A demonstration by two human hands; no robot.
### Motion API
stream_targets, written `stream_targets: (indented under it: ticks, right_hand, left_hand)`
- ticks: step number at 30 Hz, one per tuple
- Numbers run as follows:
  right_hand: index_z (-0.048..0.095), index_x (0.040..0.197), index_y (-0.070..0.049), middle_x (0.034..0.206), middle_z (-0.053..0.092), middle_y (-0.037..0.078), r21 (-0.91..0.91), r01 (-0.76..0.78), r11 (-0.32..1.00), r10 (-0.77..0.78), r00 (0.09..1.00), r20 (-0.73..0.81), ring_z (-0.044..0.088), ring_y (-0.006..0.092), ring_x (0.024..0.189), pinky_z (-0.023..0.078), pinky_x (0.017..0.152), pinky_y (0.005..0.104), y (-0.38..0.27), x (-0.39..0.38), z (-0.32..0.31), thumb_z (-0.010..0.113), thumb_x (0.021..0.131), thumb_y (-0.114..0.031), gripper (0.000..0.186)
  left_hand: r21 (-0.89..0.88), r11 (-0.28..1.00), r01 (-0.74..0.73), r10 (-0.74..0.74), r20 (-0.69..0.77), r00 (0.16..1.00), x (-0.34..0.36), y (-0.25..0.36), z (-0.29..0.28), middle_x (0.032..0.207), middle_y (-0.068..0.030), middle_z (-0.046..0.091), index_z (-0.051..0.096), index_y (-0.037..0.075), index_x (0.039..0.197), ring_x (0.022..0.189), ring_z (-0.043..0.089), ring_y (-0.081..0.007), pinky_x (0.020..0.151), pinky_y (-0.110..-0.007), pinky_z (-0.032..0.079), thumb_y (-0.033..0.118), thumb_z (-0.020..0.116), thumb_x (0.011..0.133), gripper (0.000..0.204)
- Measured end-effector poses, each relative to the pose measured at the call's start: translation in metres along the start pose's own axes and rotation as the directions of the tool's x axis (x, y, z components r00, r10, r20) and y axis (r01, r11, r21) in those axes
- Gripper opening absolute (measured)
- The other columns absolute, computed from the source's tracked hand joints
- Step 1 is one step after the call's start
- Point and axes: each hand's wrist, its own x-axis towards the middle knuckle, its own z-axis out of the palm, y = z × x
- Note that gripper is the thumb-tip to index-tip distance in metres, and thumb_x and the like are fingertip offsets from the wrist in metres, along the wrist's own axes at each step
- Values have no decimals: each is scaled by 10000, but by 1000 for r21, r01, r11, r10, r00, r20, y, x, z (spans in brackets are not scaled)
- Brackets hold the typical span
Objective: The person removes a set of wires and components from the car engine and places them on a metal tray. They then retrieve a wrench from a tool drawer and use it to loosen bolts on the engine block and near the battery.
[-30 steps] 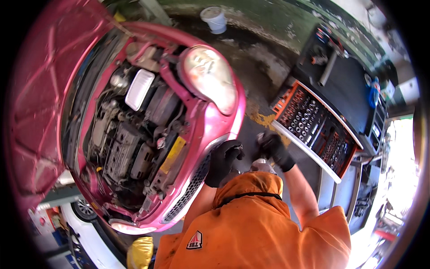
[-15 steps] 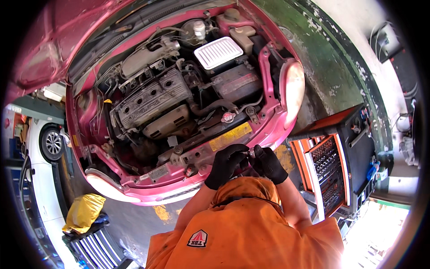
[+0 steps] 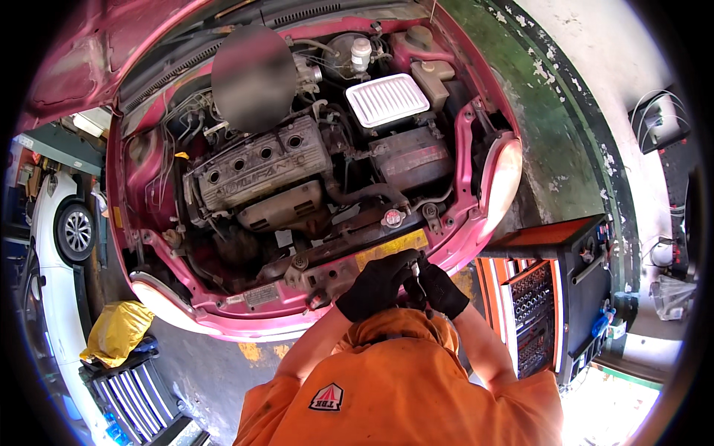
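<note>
Both my hands wear black gloves and meet in front of my chest, over the front edge of the pink car. Pinched between them is a small slim silver piece, partly covered by fingers; its exact kind is hard to make out. My left hand has its fingers curled over one side of it. My right hand closes on it from the other side. Beyond them lies the engine, its ribbed cover showing several round holes. A blurred oval hides part of the engine behind this cover.
A white ribbed air filter panel rests behind the dark battery. At right stands a tool cabinet with a drawer of sockets pulled out. A yellow cover lies on a cabinet at left, near a white car.
My hands have turned slightly, so the small silver piece now points more downward between them. My view has shifted a little, moving the engine bay to the right.
</note>
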Motion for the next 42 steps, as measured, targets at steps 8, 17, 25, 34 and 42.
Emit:
stream_targets:
  ticks: [8,17,25,34,42]
  right_hand:
    - [592,1197,-4,838,637,42,-284,175,943,-158,984,82,600,110,686,492,609,241,-72,25,-54,632,894,-91,318]
    - [678,1030,22,871,701,80,-667,421,615,-522,851,56,620,104,703,498,622,261,-110,99,-89,677,813,-26,222]
    - [648,1124,24,1070,674,107,-419,167,893,-187,982,-7,635,171,939,501,809,275,-106,143,-119,660,838,-23,290]
    - [640,1141,17,1062,675,120,-559,15,829,-81,992,-93,646,184,932,511,807,289,-123,154,-107,664,798,16,344]
    - [600,1061,22,1043,655,165,-16,392,920,-371,856,-360,628,170,779,511,688,280,-116,169,-117,611,858,-58,218]
  left_hand:
    - [-891,-25,454,-626,368,688,30,-53,-15,816,-62,629,590,73,1191,566,587,-137,503,-247,460,133,686,859,351]
    - [-128,790,600,-600,42,799,97,-114,-21,782,-96,638,583,9,1114,572,604,-166,491,-282,457,132,597,887,259]
    - [-893,26,449,-732,288,617,111,-146,-21,723,-40,595,599,11,1039,611,589,-121,570,-222,469,172,692,858,260]
    - [-61,835,547,-521,229,822,153,-181,-26,823,-64,614,579,11,1147,613,601,-153,553,-276,485,133,664,877,308]
    - [-326,553,767,-738,235,632,164,-165,-20,911,-55,616,568,17,1196,788,615,-118,666,-270,510,39,596,906,292]
